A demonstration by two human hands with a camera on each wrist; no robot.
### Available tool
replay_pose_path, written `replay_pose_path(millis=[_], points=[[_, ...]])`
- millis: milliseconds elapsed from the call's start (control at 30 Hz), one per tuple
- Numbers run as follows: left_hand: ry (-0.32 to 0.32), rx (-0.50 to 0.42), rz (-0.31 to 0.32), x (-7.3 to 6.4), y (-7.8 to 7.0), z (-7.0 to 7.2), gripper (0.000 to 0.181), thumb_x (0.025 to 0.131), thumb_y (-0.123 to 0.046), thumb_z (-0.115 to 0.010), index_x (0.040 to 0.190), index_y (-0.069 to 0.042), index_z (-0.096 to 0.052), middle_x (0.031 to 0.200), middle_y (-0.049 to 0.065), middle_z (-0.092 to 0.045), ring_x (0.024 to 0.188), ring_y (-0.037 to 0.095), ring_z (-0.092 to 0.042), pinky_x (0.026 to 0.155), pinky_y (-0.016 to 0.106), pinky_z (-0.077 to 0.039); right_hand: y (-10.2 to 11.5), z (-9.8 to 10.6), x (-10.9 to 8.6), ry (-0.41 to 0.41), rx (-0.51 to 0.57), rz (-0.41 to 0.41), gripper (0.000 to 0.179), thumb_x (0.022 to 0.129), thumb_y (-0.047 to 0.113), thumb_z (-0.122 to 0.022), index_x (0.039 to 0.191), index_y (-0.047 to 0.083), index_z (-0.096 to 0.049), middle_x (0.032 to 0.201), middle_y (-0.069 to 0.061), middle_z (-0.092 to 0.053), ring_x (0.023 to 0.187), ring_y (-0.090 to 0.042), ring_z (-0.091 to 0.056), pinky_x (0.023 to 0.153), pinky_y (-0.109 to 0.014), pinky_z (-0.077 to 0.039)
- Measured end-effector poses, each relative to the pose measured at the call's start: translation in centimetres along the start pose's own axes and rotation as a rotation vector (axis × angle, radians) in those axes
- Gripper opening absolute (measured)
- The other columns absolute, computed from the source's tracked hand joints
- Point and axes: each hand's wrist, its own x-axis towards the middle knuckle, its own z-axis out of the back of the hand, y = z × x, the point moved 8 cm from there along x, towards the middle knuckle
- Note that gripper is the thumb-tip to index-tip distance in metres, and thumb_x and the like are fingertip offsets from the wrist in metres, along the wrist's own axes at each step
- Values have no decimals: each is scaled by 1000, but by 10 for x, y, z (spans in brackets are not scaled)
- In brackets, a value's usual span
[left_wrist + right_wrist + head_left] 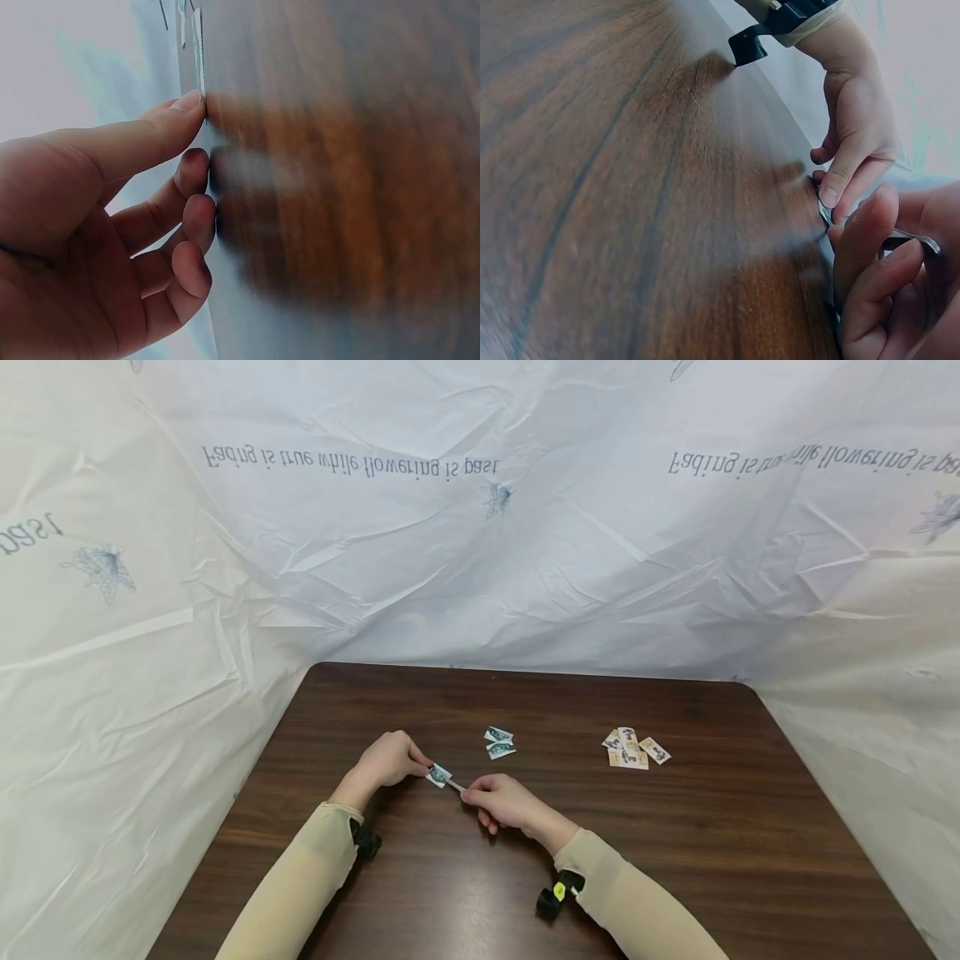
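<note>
A small blue-green stamp (438,775) with a toothed edge is at the left-centre of the table. My left hand (388,759) pinches its left corner between thumb and forefinger; in the left wrist view the stamp (199,56) stands out past the thumb tip. From the other side, my right hand (508,802) holds slim metal tweezers (455,786), whose tips meet the stamp's lower right edge. Whether the tips grip it is too small to tell. The right wrist view shows the tweezers' curved rear end (931,246) among the curled fingers.
Two more blue-green stamps (500,749) lie just beyond my hands. Farther right is a loose, partly overlapping group of several orange-and-white stamps (628,758). Everything rests on a dark wooden table (712,843), with a white printed sheet (525,568) hanging behind and beside it.
</note>
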Motion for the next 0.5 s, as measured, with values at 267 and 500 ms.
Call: replay_pose_path(millis=[267,500], points=[[0,-3,-2,-1,1,-1,4,81,-25,-84,84,-27,-83,91,-8,-73,76,9,-61,67,31,-48,3,-2,0,-11,11,11,20,96,25,-65,102,6,-68,57,-1,-53,41,-10,-49,40,-22,-39],[-5,-3,-12,-1,0,0,5,81,-25,-84,85,-27,-83,92,-8,-73,77,9,-61,68,32,-49,4,-2,1,-16,1,15,16,97,21,-64,100,6,-68,56,0,-52,42,-10,-47,41,-22,-40]])
